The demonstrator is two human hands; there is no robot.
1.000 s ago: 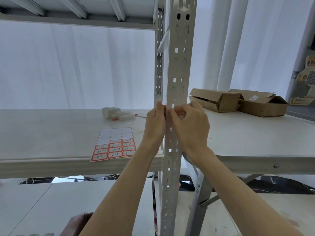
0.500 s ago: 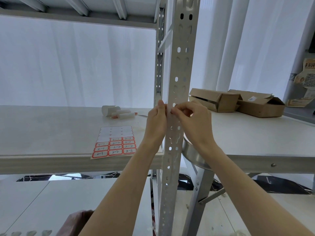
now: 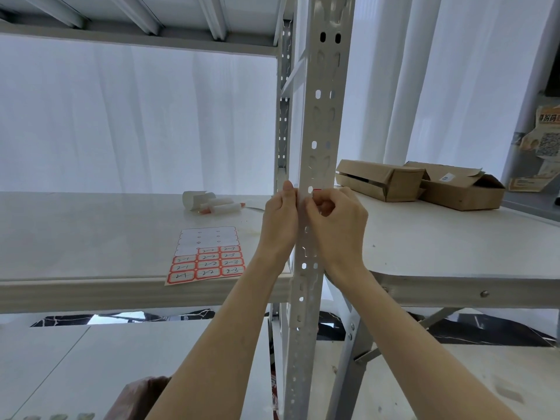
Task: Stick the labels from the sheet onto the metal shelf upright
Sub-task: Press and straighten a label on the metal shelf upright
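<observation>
My right hand [image 3: 336, 225] pinches the small red-edged label [image 3: 316, 190] onto the grey perforated metal upright [image 3: 321, 116]. My left hand [image 3: 280, 219], fingers [image 3: 288, 192] straight, braces its left face. I'd press it flat and square. The red-bordered label sheet [image 3: 209, 259] lies left of the upright.

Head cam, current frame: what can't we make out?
All head view.
Label: only a red sliver shows above the right hand; curled fingers hide its text and alignment on the upright.
Left hand: seen from behind, so its contact with the upright is hidden.
Brown object: cut off by the bottom edge, unidentifiable.
Poster: cut off by the right edge, print too small.
</observation>
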